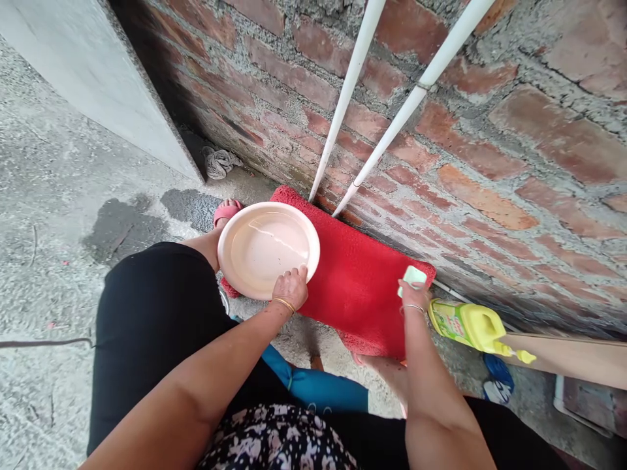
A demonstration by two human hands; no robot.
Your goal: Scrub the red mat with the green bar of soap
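A pale pink round basin (259, 245) with shallow water in it rests at the left end of a red mat (355, 274). My left hand (290, 290) is closed on the basin's near rim. At the mat's right end my right hand (416, 297) grips a pale green soap bar (415, 275), with its fingers and thumb along the sides. The bar is on or just above the red fabric; I cannot tell which. Part of its underside is hidden by the hand. Some of the mat's near edge hangs down beside my legs.
A yellow bottle (465, 324) with a pump top is right of the mat. Two white pipes (377, 153) run down the brick wall (294, 85) behind it. A grey slab (108, 85) leans at the left, near a crumpled cloth (220, 162). Blue footwear (498, 378) lies at right.
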